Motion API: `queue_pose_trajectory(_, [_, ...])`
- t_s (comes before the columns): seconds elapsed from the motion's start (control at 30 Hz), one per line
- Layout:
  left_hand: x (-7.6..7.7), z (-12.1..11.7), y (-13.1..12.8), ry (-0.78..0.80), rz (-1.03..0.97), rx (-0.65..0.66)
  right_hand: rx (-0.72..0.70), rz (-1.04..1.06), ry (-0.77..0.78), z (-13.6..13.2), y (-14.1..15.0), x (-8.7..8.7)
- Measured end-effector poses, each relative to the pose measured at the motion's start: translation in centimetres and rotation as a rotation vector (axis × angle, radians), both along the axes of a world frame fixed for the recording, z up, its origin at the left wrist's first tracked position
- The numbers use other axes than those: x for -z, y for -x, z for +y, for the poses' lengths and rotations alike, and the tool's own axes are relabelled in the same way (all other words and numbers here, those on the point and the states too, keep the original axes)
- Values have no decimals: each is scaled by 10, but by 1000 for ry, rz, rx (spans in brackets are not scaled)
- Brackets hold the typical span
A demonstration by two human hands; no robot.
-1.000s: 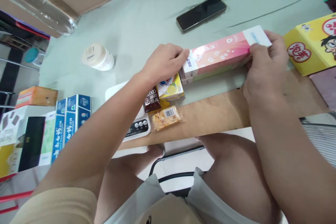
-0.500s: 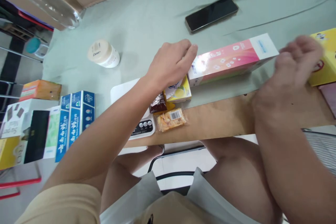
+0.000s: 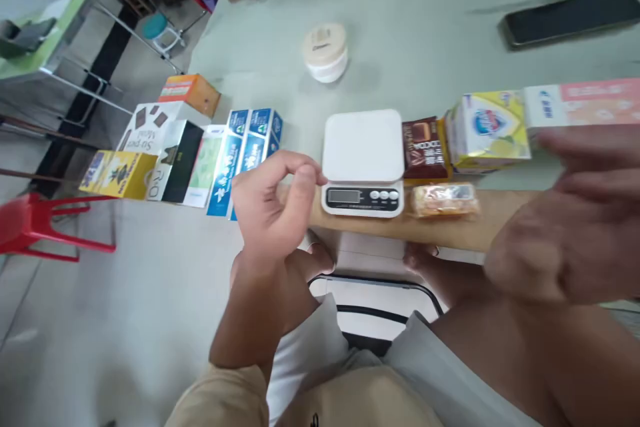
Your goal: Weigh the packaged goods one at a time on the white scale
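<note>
My left hand (image 3: 280,203) is closed, fingers curled and thumb against the index finger. It hovers by the left edge of a white kitchen scale (image 3: 363,147), and nothing shows in it. My right hand (image 3: 570,227) is smeared by motion at the right, in front of a pink and white box (image 3: 590,104); its finger state is unclear. Right of the scale lie a brown cocoa snack packet (image 3: 424,150) and a yellow-white soap box (image 3: 490,130). A small clear-wrapped snack (image 3: 444,200) lies on the wooden table edge.
A cream-lidded jar (image 3: 326,53) stands behind the scale, and a phone (image 3: 575,17) lies at the back right. Two blue toothpaste boxes (image 3: 240,163), a black box (image 3: 177,160) and several other cartons line the left edge. A red stool (image 3: 50,227) stands on the floor.
The view has swung left, bringing the whole scale into sight. My left hand has drawn back from the soap and pink boxes to the scale's left side. My right hand has moved too.
</note>
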State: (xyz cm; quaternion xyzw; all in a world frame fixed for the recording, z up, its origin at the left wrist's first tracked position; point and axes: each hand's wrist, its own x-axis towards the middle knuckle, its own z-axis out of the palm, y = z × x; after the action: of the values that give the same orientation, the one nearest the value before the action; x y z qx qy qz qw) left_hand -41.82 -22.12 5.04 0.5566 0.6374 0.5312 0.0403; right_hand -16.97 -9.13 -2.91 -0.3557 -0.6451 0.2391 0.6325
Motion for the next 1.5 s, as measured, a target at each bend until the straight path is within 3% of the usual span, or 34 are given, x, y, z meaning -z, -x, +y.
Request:
queue_pose_trajectory(0.07, [5,-15,24,-45,-88,-125,-223,-140,-253,-23,38,-10])
queue_pose_trajectory(0.13, [8,-24,47,-45,-152,-208,-389,-237,-362,-46,75,-21])
queue_pose_trajectory(0.33, [22,-42,103,-26,-344,-408,-562,-476,-261,-89,165,-38])
queue_pose_trajectory(0.5, [30,-74,135,-137,-514,-704,-711,-722,-206,-81,256,-52])
queue_pose_trajectory(0.6, [19,-102,153,108,-634,-680,-712,-946,-177,-61,324,-55])
queue_pose_trajectory(0.77, [6,-134,175,768,-789,-553,-658,-1220,-142,-33,403,-42])
queue_pose_trajectory(0.87, [14,-139,183,928,-782,-478,-636,-1339,-105,-30,418,-34])
queue_pose_trajectory(1.0, [25,-140,188,870,-764,-487,-634,-1349,-30,-37,420,-38])
queue_pose_trajectory(1.17, [23,-139,187,776,-815,-435,-603,-1259,100,-46,414,-55])
queue_pose_trajectory(1.33, [15,-126,171,451,-783,-364,-702,-1036,-10,-49,404,-64])
queue_pose_trajectory(1.5, [14,-110,163,294,-591,-291,-671,-1120,-29,-49,396,-55])
